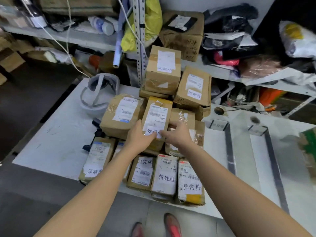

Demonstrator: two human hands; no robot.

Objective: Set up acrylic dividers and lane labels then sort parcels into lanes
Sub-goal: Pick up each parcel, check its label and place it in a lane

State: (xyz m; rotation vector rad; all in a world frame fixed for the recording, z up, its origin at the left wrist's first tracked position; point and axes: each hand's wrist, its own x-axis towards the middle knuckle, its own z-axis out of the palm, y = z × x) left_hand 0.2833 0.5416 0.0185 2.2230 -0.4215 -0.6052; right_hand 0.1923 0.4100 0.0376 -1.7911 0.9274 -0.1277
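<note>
Left hand [139, 137] and right hand [178, 134] meet on the labelled parcel [156, 113] mid-pile on the table [56, 134]. The left clasps its near end with curled fingers [150, 136], and the right seems to pinch it too. Acrylic dividers [230, 147] lie at the pile's 3 o'clock.

Dim, flat indoor light, soft overall blur, wide-angle bending at edges.

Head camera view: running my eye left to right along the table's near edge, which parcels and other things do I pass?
left 异常件 parcel → 已完成 parcel → 待处理 parcel → right 异常件 parcel → first acrylic divider → second acrylic divider. One half-hidden parcel between the first two is left out.
</note>
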